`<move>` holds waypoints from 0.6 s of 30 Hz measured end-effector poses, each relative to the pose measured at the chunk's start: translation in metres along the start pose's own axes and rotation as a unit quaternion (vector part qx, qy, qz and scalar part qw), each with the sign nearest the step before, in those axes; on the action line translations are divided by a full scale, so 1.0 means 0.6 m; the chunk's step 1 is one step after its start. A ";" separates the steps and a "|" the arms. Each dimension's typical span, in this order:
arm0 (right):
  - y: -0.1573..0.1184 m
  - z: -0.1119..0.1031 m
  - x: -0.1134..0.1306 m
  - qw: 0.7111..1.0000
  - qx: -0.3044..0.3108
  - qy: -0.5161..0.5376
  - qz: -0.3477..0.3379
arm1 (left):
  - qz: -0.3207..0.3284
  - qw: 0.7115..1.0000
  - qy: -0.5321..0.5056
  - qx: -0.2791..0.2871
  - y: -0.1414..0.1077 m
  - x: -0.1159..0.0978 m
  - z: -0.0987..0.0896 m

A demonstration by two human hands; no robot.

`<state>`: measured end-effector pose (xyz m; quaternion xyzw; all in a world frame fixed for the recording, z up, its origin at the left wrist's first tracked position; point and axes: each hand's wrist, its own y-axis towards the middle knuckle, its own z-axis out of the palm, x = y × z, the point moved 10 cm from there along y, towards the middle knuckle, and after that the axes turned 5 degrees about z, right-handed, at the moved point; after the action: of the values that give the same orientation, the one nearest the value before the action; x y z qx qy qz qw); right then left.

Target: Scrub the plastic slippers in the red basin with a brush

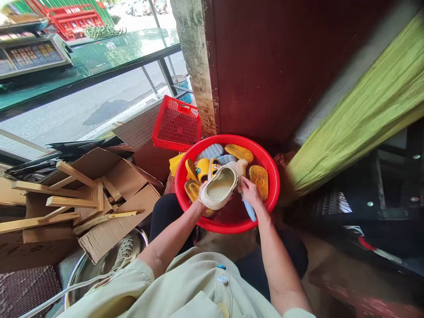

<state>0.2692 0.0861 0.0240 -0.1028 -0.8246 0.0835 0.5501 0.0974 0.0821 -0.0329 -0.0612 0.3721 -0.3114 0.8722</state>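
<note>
My left hand [201,194] is closed on a cream clog [218,187], held tilted over a red basin [228,227] with its opening facing up. My right hand [251,193] grips a brush by its light blue handle [249,209]. The pale bristles [242,168] are beside the far right end of the clog. Yellow shoes [239,152] and grey-blue shoes [213,151] lie in the basin, in dark water. One yellow shoe [259,181] rests sole up at the right.
Behind the basin stands a red crate [179,125]. An upturned wooden stool [96,196] and cardboard [132,212] are at the left. A green cloth [361,110] hangs at the right, beside a dark red panel [261,57].
</note>
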 end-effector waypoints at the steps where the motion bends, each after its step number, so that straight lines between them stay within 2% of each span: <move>1: -0.011 0.005 -0.005 0.999 0.031 0.010 0.005 | 0.007 1.000 -0.003 -0.008 0.004 -0.005 0.000; 3: -0.036 0.013 -0.018 0.996 0.085 0.027 0.019 | 0.024 0.999 -0.003 -0.034 0.013 -0.017 -0.005; 5: -0.053 0.015 -0.030 0.993 0.109 0.025 0.022 | 0.035 0.998 -0.004 -0.043 0.021 -0.025 -0.006; 7: -0.052 0.007 -0.035 0.996 0.083 0.005 0.013 | 0.031 0.999 -0.002 -0.025 0.028 -0.025 0.004; 10: -0.021 -0.005 -0.040 0.999 0.007 -0.037 0.019 | 0.028 0.999 0.018 -0.008 0.035 -0.020 0.020; 14: 0.019 -0.022 -0.041 0.995 -0.055 -0.053 0.067 | 0.069 0.994 0.029 -0.075 0.033 -0.035 0.012; 18: 0.004 -0.068 -0.017 0.995 -0.091 0.013 0.049 | 0.090 0.989 -0.003 -0.120 0.023 -0.071 -0.008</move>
<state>0.3107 0.0868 0.0298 -0.1941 -0.8156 0.0339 0.5441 0.0785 0.1188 -0.0145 -0.1321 0.4081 -0.1844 0.8843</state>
